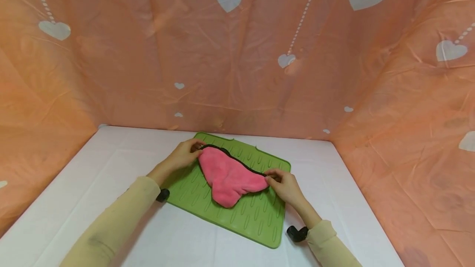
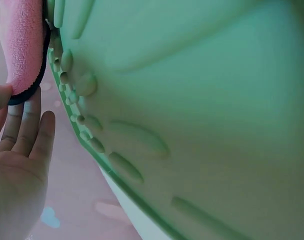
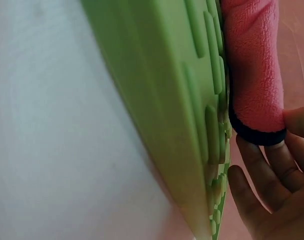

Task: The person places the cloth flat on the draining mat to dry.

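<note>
A pink cloth (image 1: 226, 174) with a dark edge lies folded over a green ridged mat (image 1: 256, 217). My left hand (image 1: 184, 154) pinches its upper left corner between thumb and fingers; the left wrist view shows the thumb on the pink side of the cloth (image 2: 24, 45) and the fingers of the hand (image 2: 19, 160) behind the dark edge. The right corner is pinched by my right hand (image 1: 285, 186). In the right wrist view, thumb and fingers of that hand (image 3: 282, 190) grip the dark-edged end of the cloth (image 3: 257, 75), close beside the mat's bumps.
The mat rests at a slant on a white table (image 1: 130, 217). Orange sheeting with pale hearts (image 1: 230, 73) surrounds the table at the back and both sides. Black devices (image 1: 297, 234) sit at both wrists.
</note>
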The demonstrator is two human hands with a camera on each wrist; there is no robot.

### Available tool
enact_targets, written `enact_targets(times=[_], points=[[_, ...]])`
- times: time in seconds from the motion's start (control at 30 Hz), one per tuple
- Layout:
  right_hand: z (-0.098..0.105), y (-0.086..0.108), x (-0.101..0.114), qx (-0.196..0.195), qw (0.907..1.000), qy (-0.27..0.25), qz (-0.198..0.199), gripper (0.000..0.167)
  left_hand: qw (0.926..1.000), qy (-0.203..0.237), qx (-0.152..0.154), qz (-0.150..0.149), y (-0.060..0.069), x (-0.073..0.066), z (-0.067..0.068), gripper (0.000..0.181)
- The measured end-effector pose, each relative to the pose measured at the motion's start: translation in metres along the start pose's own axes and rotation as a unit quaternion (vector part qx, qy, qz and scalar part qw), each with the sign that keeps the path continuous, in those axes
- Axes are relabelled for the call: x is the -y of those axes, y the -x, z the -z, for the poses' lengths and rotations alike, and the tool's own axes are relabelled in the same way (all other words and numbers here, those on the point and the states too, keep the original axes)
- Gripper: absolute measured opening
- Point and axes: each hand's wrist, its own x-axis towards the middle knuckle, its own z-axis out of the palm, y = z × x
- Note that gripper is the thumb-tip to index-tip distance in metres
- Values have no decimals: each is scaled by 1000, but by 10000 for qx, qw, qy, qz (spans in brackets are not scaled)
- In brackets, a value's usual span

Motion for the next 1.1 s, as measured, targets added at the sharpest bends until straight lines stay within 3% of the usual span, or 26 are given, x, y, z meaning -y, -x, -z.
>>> enact_targets(times=[0.4,0.67,0.87,1.1], points=[[3,0,3,-487,9980,-276,305,15,9991,263,-294,-149,8,-9,11,31],[10,2,12,-720,9953,-569,294,17,9980,302,-490,-244,12,-16,22,32],[12,-2,10,-580,9941,-904,139,17,9972,232,-584,-396,10,-15,27,30],[14,-18,4,-438,9971,-626,24,18,9979,13,-435,-474,3,-10,25,30]])
